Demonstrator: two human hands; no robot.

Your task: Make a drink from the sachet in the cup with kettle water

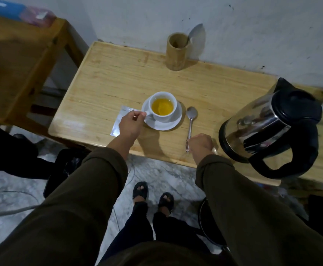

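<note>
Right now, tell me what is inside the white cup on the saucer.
The white ceramic cup on its white saucer holds clear yellow-orange liquid, filled partway. A paler shape shows under the surface; I cannot tell what it is. The left hand pinches the cup's handle.

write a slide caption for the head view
Left hand holds the filled cup; right hand holds the spoon.

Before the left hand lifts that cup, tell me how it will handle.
The white cup looks ceramic, so probably rigid and breakable. Its yellow drink sits well below the rim, so a level lift likely won't spill. The left hand pinches only the small handle, so it may tilt.
</note>
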